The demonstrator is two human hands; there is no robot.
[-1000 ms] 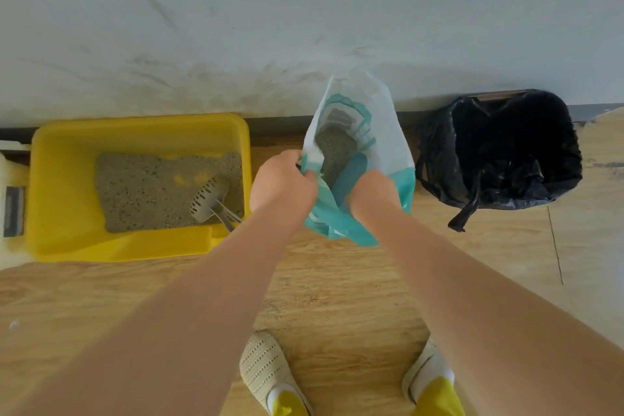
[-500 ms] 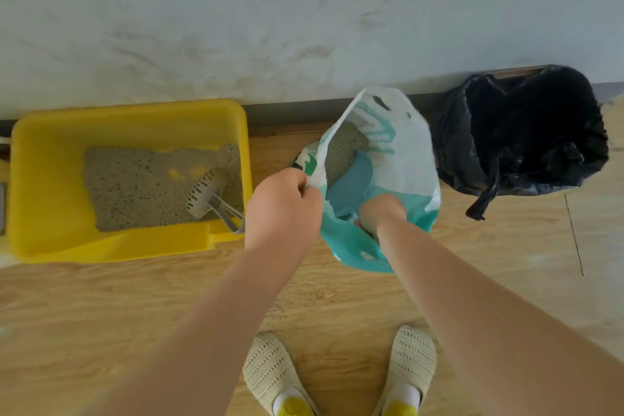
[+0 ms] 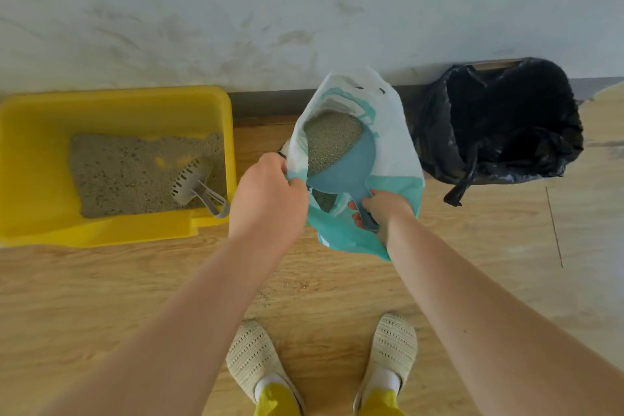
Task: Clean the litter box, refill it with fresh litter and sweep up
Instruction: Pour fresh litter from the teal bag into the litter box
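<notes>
Right hand (image 3: 380,213) gripping blue scoop (image 3: 341,169) heaped with litter, inside bag (image 3: 395,132)

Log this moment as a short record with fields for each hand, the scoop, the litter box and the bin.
left hand: grips litter bag rim, holding it open
right hand: grips blue scoop handle
blue scoop: inside bag, loaded with litter
litter box: yellow, on floor, partly filled; slotted grey scoop lies in it
bin: black liner, right of bag

Wood floor (image 3: 489,267), scuffed wall (image 3: 304,3)
</notes>
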